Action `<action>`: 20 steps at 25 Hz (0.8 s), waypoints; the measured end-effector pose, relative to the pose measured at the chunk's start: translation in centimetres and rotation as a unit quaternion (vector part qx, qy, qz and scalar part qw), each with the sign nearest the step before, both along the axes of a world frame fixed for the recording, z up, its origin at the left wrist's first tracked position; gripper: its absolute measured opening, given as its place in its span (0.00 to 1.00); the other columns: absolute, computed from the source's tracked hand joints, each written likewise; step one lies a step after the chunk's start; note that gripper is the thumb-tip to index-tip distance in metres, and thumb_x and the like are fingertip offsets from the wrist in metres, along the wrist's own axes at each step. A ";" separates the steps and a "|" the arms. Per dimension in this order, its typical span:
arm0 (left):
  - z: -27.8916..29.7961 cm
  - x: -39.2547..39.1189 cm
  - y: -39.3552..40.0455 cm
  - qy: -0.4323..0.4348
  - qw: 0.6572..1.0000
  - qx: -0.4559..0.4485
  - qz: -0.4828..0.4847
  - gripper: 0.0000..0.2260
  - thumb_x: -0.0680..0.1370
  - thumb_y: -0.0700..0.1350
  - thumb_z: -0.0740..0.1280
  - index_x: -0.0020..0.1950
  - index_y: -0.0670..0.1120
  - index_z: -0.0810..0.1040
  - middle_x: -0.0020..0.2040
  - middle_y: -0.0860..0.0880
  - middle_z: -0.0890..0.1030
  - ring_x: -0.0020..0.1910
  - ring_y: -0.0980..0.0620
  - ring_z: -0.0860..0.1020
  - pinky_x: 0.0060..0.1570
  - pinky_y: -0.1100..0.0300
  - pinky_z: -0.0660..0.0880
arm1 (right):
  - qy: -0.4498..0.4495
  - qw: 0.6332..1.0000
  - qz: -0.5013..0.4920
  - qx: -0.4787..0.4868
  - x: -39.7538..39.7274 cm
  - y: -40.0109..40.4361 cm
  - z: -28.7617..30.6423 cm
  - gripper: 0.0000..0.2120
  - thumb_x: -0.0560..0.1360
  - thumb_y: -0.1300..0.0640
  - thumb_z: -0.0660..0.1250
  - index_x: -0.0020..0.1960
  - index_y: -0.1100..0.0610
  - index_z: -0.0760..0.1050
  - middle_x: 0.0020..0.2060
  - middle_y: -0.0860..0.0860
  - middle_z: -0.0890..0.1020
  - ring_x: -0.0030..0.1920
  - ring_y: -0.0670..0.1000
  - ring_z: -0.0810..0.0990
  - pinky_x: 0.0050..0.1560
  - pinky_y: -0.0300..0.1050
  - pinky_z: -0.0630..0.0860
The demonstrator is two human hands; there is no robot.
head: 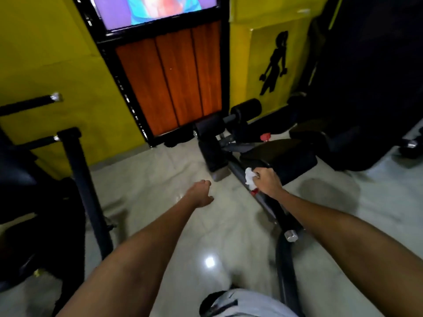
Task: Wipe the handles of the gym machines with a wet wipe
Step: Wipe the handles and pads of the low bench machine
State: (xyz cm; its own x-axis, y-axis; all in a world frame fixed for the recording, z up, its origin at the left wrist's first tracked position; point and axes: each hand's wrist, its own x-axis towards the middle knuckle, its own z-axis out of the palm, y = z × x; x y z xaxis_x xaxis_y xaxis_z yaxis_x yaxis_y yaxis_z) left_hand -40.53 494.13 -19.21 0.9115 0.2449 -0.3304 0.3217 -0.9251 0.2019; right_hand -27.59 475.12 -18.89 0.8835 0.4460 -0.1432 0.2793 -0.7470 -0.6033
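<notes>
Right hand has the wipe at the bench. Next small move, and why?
Probably slide the right hand with the wet wipe along the bench's dark frame bar toward its chrome end cap. The wipe is bunched in that hand right at the bar, beside the black seat pad. The left hand hangs free over the floor, holding nothing.

Right hand (268,181) grips a white wipe (250,178) against the bench frame (242,175); left hand (201,193) hangs loosely curled.
</notes>
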 end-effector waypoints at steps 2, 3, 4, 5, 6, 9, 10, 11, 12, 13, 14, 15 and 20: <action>0.1 3.4 0.2 0.001 0.998 0.012 -0.068 0.26 0.78 0.48 0.64 0.71 0.38 0.62 0.69 0.39 0.68 0.66 0.42 0.68 0.62 0.55 0.64 | -0.011 1.000 -0.027 0.000 1.4 0.0 -0.1 0.10 0.76 0.57 0.61 0.49 0.61 0.79 0.48 0.64 0.81 0.50 0.62 0.79 0.48 0.49 0.73; 0.0 5.1 0.2 0.010 0.995 0.018 -0.096 0.26 0.78 0.48 0.64 0.71 0.38 0.62 0.69 0.39 0.67 0.66 0.42 0.68 0.62 0.55 0.64 | -0.009 0.999 -0.037 -0.001 1.7 -0.2 -0.2 0.10 0.75 0.58 0.62 0.50 0.61 0.79 0.48 0.64 0.81 0.50 0.62 0.79 0.47 0.48 0.73; 0.0 6.8 0.1 0.014 0.991 0.032 -0.125 0.26 0.78 0.48 0.64 0.71 0.38 0.62 0.69 0.39 0.67 0.66 0.41 0.68 0.62 0.54 0.64 | -0.007 0.999 -0.040 -0.006 2.0 -0.4 -0.3 0.09 0.74 0.59 0.62 0.50 0.61 0.79 0.48 0.63 0.81 0.49 0.62 0.79 0.46 0.47 0.72; 0.1 8.6 -0.1 0.008 0.987 0.043 -0.153 0.25 0.78 0.48 0.64 0.71 0.39 0.63 0.68 0.39 0.67 0.66 0.41 0.68 0.63 0.54 0.64 | -0.007 0.999 -0.044 -0.013 2.3 -0.7 -0.3 0.09 0.74 0.60 0.62 0.49 0.61 0.79 0.47 0.63 0.81 0.49 0.62 0.79 0.44 0.45 0.71; 0.1 10.6 -0.4 0.001 0.984 0.043 -0.173 0.25 0.77 0.48 0.64 0.70 0.39 0.63 0.68 0.40 0.68 0.66 0.42 0.68 0.63 0.53 0.65 | -0.003 0.998 -0.056 -0.020 2.5 -1.1 -0.3 0.09 0.74 0.60 0.62 0.49 0.61 0.79 0.47 0.63 0.81 0.49 0.62 0.79 0.43 0.44 0.70; 0.0 15.7 -2.4 -0.037 0.960 0.024 -0.277 0.24 0.76 0.48 0.66 0.69 0.40 0.66 0.67 0.41 0.68 0.64 0.42 0.68 0.65 0.53 0.65 | -0.011 0.992 -0.126 -0.022 2.5 -2.6 -0.6 0.08 0.73 0.59 0.62 0.48 0.60 0.78 0.45 0.61 0.81 0.46 0.61 0.79 0.42 0.45 0.71; 0.0 17.1 -3.1 -0.049 0.949 0.025 -0.310 0.25 0.75 0.47 0.66 0.69 0.40 0.65 0.68 0.41 0.67 0.65 0.41 0.68 0.66 0.53 0.64 | -0.009 0.989 -0.143 -0.029 2.5 -3.2 -0.8 0.09 0.73 0.59 0.62 0.48 0.61 0.79 0.44 0.61 0.82 0.46 0.61 0.79 0.42 0.46 0.72; 0.0 18.6 -4.0 -0.064 0.936 0.027 -0.344 0.26 0.75 0.48 0.66 0.70 0.40 0.64 0.69 0.41 0.65 0.67 0.42 0.66 0.68 0.53 0.62 | 0.000 0.985 -0.166 -0.037 2.3 -3.8 -1.0 0.10 0.73 0.59 0.62 0.49 0.61 0.78 0.43 0.61 0.82 0.45 0.61 0.79 0.42 0.47 0.72; -0.1 20.1 -4.7 -0.075 0.921 0.031 -0.381 0.28 0.75 0.48 0.66 0.71 0.41 0.63 0.72 0.41 0.62 0.69 0.42 0.64 0.70 0.53 0.59 | 0.011 0.980 -0.194 -0.041 2.2 -4.5 -1.3 0.10 0.72 0.59 0.61 0.48 0.62 0.78 0.43 0.60 0.82 0.44 0.60 0.80 0.41 0.47 0.73; -0.2 21.4 -5.5 -0.077 0.903 0.038 -0.421 0.29 0.76 0.48 0.66 0.73 0.41 0.61 0.74 0.41 0.60 0.72 0.43 0.60 0.72 0.53 0.56 | 0.016 0.972 -0.229 -0.039 2.1 -5.1 -1.6 0.11 0.71 0.58 0.60 0.47 0.62 0.78 0.42 0.60 0.82 0.44 0.60 0.80 0.41 0.48 0.73; -0.3 22.4 -6.2 -0.072 0.883 0.046 -0.462 0.30 0.76 0.49 0.65 0.74 0.41 0.58 0.75 0.42 0.58 0.74 0.44 0.57 0.73 0.52 0.53 | 0.018 0.963 -0.267 -0.036 1.9 -5.6 -1.9 0.12 0.70 0.58 0.59 0.45 0.63 0.78 0.41 0.61 0.82 0.43 0.61 0.80 0.41 0.48 0.74; -0.3 23.3 -6.8 -0.063 0.862 0.053 -0.500 0.30 0.77 0.49 0.63 0.75 0.42 0.57 0.76 0.43 0.56 0.75 0.45 0.54 0.74 0.52 0.51 | 0.023 0.950 -0.309 -0.029 1.7 -5.9 -2.2 0.12 0.70 0.58 0.59 0.45 0.64 0.78 0.41 0.61 0.82 0.43 0.61 0.80 0.41 0.49 0.74; -2.2 27.3 -6.7 -0.031 0.754 0.092 -0.649 0.32 0.78 0.52 0.62 0.77 0.46 0.51 0.78 0.48 0.50 0.77 0.47 0.46 0.73 0.51 0.45 | 0.038 0.878 -0.477 -0.014 0.7 -4.0 -2.7 0.10 0.75 0.61 0.62 0.49 0.64 0.79 0.46 0.61 0.83 0.48 0.59 0.81 0.42 0.43 0.70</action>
